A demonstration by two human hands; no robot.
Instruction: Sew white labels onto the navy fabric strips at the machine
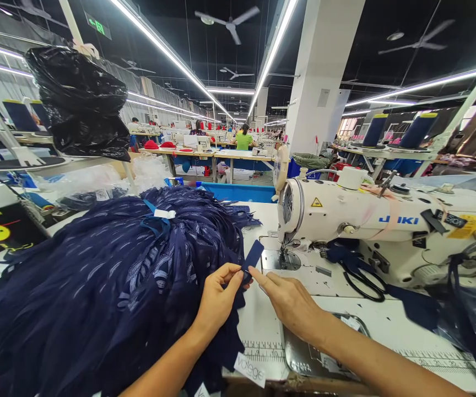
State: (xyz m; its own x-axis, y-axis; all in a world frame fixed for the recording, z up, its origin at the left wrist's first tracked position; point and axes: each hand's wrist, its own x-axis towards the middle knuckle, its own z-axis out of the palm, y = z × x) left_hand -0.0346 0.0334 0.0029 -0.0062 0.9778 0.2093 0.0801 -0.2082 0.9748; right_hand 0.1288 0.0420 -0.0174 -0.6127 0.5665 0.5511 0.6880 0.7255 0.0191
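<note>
A short navy fabric strip (254, 255) slants up and to the right, pinched between the thumb and forefinger of my left hand (220, 295). My right hand (293, 303) meets the strip's lower part with its forefinger; the thumb is hidden beneath, and the fingers look closed on the strip's edge. Left of both hands spreads a large heap of navy garment pieces (97, 259), bunched with a blue tie and a white tag (164, 214). Just beyond my right hand stands the white sewing machine (329, 207), its needle and presser foot over the metal needle plate (290, 260).
Black-handled scissors (364, 284) lie under the machine arm by navy scraps. A metal tray (308, 353) sits below my right forearm. A printed ruler (263, 348) runs along the table's front, near a white label (249, 369). A black plastic bag (79, 105) hangs upper left.
</note>
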